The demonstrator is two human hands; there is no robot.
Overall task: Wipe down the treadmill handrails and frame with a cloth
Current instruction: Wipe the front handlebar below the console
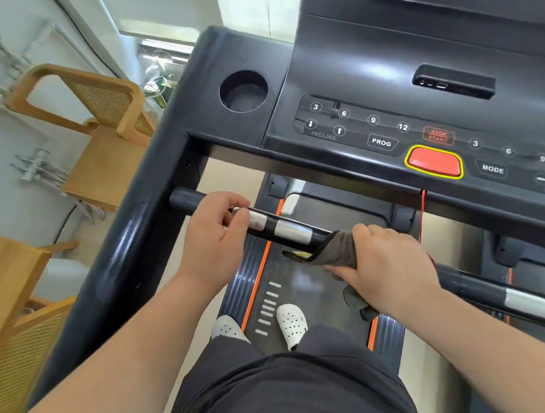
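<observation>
A short black handrail (286,229) with silver sensor plates juts inward from the treadmill's left frame arm (129,238). My left hand (216,241) grips this rail near its base, fingers curled over the top. My right hand (385,267) holds a grey-brown cloth (337,250) wrapped round the rail's free end, and a loose tail of cloth hangs below the hand. A second handrail (520,300) with silver plates runs along the right side. The black console (387,104) with buttons lies ahead.
Wooden chairs with cane panels (98,113) stand left of the treadmill by a white wall. A red safety cord (423,213) hangs from the console near my right hand. My feet in white perforated shoes (291,325) stand on the belt.
</observation>
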